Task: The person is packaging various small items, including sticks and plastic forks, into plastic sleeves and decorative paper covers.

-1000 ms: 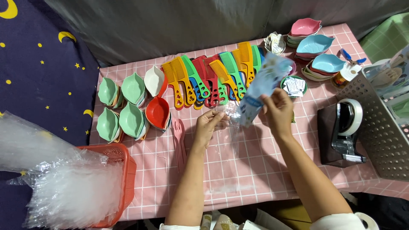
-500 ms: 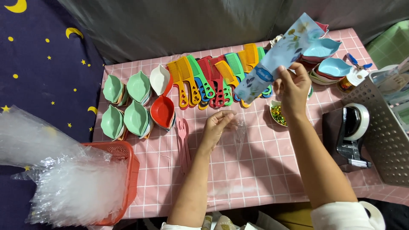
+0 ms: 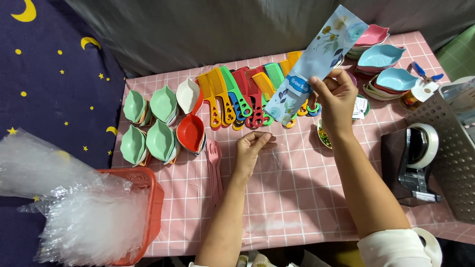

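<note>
The right hand [image 3: 337,99] holds a long, flat printed card [image 3: 316,62] — pale blue with a floral pattern — raised above the counter [image 3: 297,198] in the upper centre-right of the frame. Thumb and fingers are closed on its lower right edge, near mid-length. The card appears thin and light, stiff enough to stay flat unsupported, yet likely to crease if pinched hard; an edge grip near the middle looks sound. Its long axis runs diagonally, the lower end pointing to the frame's centre-left over the row of combs [image 3: 247,94], the upper end toward the top right, beside the stacked leaf-shaped dishes [image 3: 378,57].

The left hand [image 3: 250,148] sits lower, at frame centre, fingertips narrowed on the mouth of a clear plastic bag [image 3: 277,165] that lies on the counter. The bag looks limp, slippery and very light — it is best held at the opening.

Nearby: pink forks [image 3: 213,163] just left of the left hand, green dishes [image 3: 148,123] at centre-left, a red basket [image 3: 143,198] of clear bags lower left, a tape dispenser [image 3: 413,158] at right.
</note>
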